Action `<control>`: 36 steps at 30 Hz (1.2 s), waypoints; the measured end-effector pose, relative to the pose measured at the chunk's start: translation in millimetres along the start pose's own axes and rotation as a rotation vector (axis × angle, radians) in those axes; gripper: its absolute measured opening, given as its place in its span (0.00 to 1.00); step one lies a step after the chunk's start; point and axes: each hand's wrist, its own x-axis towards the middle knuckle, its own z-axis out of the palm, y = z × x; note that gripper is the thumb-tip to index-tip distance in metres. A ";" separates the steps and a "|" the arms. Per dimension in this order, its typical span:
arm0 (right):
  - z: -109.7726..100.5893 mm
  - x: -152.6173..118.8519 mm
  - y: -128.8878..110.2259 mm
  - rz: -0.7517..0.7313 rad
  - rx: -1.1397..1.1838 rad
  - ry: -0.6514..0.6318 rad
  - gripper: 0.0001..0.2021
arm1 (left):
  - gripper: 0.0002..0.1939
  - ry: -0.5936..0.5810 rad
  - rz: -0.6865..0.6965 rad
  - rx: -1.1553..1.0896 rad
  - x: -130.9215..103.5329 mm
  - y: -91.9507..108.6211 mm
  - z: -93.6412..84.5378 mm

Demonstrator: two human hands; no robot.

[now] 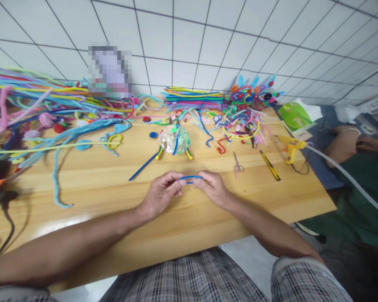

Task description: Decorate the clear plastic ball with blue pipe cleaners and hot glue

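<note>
One blue stem, bent so two strands show, is held just in front of the ball on the surface. Left hand nearly closed, thumb and fingers pinching its left end; right hand likewise nearly closed, pinching the right end. Ball is shiny, blue strip down its front, yellow feet under. Left of ball: blue disc; front-left, straight blue stick. Front-right of ball: scissors, then yellow cutter. Well right of ball: yellow glue gun. Behind ball: stem bundle, with two colorful figures behind-right. Left of ball, well apart: tangled stem pile.
</note>
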 end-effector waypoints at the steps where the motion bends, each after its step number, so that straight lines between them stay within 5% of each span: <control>1: 0.4 -0.7 1.0 -0.014 -0.013 0.011 0.32 | 0.20 -0.017 0.005 0.000 0.2 0.3 0.3; 6: 2.3 -2.9 5.9 -0.031 -0.035 0.073 0.34 | 0.20 -0.116 0.037 0.076 0.3 -0.7 -1.3; 13: -1.7 -7.2 1.3 -0.083 -0.087 0.023 0.34 | 0.27 -0.105 0.016 0.103 5.5 4.7 -3.5; 18: -3.8 -6.5 0.0 0.024 0.006 0.021 0.36 | 0.30 -0.133 0.018 0.116 9.2 9.3 -2.6; 28: -6.5 3.3 7.0 0.159 0.159 0.064 0.39 | 0.25 -0.314 0.161 0.264 5.3 8.1 -9.1; 36: -8.2 9.1 9.5 0.154 0.169 0.101 0.34 | 0.22 -0.321 0.172 0.301 5.5 4.2 -3.8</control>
